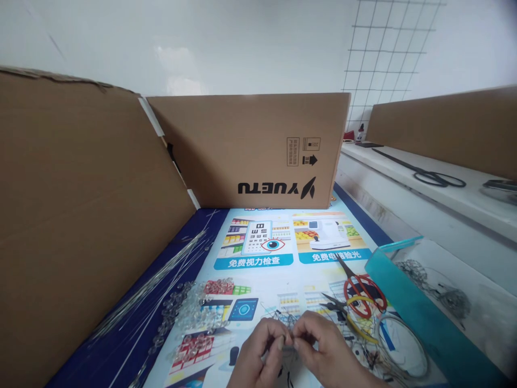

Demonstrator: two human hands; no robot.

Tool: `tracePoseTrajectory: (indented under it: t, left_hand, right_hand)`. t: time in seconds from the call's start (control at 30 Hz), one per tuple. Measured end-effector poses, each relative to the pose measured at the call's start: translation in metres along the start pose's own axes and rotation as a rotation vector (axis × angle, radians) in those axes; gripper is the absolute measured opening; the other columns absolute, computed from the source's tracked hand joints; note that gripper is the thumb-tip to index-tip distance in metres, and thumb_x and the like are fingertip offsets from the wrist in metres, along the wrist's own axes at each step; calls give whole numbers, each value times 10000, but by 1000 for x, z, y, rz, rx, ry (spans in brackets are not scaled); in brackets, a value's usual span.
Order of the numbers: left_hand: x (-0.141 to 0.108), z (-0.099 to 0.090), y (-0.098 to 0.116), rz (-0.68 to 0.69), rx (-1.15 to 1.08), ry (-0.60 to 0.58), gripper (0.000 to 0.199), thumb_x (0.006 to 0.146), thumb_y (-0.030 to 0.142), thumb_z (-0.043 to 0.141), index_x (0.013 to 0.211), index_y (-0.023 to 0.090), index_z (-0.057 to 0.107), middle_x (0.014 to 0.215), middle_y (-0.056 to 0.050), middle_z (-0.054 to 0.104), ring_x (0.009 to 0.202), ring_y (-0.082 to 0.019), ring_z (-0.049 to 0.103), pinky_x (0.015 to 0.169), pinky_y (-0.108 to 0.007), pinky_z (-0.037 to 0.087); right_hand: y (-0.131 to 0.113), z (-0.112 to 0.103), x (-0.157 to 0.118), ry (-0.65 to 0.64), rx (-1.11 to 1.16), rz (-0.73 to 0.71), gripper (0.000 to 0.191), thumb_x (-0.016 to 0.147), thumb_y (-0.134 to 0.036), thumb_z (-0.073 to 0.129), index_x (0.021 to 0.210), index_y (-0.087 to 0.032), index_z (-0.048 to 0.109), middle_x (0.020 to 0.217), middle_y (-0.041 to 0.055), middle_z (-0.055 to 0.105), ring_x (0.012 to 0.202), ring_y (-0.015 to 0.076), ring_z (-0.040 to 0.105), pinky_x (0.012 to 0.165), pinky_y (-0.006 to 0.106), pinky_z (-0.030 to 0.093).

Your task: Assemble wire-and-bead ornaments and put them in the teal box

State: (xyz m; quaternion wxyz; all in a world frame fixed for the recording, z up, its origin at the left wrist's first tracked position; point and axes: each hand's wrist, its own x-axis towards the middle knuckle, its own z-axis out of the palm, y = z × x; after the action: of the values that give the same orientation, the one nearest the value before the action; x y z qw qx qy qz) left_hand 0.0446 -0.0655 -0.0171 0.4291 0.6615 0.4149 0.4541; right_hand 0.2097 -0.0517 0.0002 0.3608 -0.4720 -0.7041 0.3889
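Observation:
My left hand (260,353) and my right hand (323,347) meet low in the middle of the head view. Both are closed in a pinch, fingertips nearly touching. Between and just beyond them shows a small tangle of thin wire (286,318); the part inside the fingers is mostly hidden. To the left lies a spread of clear beads (197,310). Nearest to my right hand are yellow-handled pliers (355,318), red-handled scissors (365,296) and a coil of wire (404,347).
Long thin wires (157,275) lie along the left. Cardboard panels (214,145) wall off the back and left side. A teal-edged clear box (428,318) with wire pieces stands right. Black scissors (432,177) rest on the white ledge (476,207). A printed sheet (262,280) covers the table.

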Motion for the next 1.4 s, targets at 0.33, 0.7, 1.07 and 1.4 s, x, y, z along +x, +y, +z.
tracePoseTrajectory:
  t: [0.33,0.7,1.07,1.4]
  left_hand:
    - [-8,5,-4,300,255,95,152,910,228,430,868,234,576,766,-15,657,678,-135,596,674,-242,448]
    - [3,-19,10,40,401,-83,157,919,265,422,828,207,536,752,-6,596,692,-144,545,619,-227,416]
    - [11,-18,21,261,513,-233,259,879,74,365,861,185,598,746,-45,652,677,-167,501,627,-279,378]
    - [10,-12,22,60,332,-111,177,846,156,468,710,180,578,648,-11,572,670,-149,529,616,-228,408]
  right_hand:
    - [-4,-1,3,-43,241,178,96,689,-99,462,642,-169,509,589,-46,470,570,101,420,540,207,330]
    - [1,-19,7,-250,405,214,117,790,-262,522,730,-161,514,572,-30,514,548,117,471,549,229,358]
    - [-19,-14,-4,-88,-402,-299,174,871,-154,406,747,-189,523,757,40,572,681,165,532,599,264,390]
    - [-17,-10,-4,3,-314,-359,120,867,-125,458,796,-195,527,767,23,576,711,144,557,633,234,432]
